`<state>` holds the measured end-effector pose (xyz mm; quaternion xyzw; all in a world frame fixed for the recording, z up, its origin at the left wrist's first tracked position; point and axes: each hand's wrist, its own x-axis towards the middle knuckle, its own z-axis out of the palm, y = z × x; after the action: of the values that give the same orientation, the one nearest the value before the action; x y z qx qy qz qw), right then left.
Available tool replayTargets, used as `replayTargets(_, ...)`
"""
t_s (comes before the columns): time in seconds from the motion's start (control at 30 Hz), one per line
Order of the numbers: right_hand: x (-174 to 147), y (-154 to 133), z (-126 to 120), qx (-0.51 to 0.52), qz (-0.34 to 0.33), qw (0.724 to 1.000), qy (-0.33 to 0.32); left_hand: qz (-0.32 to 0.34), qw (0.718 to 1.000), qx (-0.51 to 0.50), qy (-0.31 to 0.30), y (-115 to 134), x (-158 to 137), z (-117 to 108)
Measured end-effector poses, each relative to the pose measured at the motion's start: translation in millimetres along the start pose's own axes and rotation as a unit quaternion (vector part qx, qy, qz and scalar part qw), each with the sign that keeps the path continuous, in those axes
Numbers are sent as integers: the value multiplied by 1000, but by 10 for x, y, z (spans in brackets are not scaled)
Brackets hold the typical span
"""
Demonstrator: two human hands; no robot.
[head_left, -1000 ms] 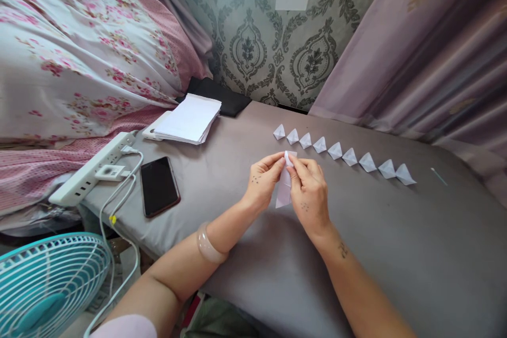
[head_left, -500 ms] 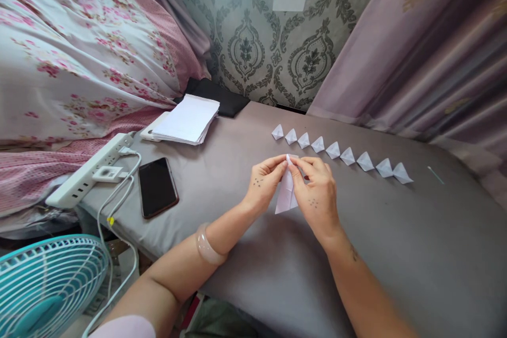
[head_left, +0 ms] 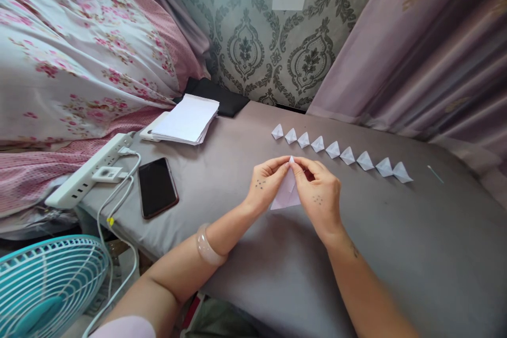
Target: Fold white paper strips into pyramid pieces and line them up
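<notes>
Between both hands, a folded sheet of white paper [head_left: 285, 196] is held just above the grey-covered table, its pointed tip upward and its wide edge toward me. My left hand [head_left: 266, 182] pinches its left side near the tip, thumb and fingertips closed. My right hand [head_left: 319, 190] pinches the right side close to the same tip, its fingers curled partly behind the paper. Beyond the hands, a slanting row of several small folded paper shapes [head_left: 334, 149] runs toward the right.
A stack of white paper [head_left: 186, 119] lies at the back left. Nearer are a phone [head_left: 158, 188], a white power strip [head_left: 92, 170] with cables, and a blue fan [head_left: 51, 285]. A thin stick [head_left: 435, 174] lies on the table cover [head_left: 396, 243] at right.
The folded paper's lower edge is now more level and its face looks wider. My right hand has shifted slightly right and down; both hands still pinch near the tip.
</notes>
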<state>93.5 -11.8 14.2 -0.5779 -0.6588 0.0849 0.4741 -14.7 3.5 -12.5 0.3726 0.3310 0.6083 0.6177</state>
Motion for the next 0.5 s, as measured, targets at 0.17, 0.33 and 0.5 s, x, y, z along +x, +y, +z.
replayTargets(0.17, 7, 8, 12, 53, 45, 998, -6, 0, 1000, -11, 6, 12, 4, 8)
replayTargets(0.33, 10, 24, 27, 104, 84, 991, -19, -10, 1000, -11, 9, 26, -5, 12)
replayTargets(0.5, 6, 13, 27, 116, 86, 989, -20, -27, 999, -19, 9, 64, -11, 13)
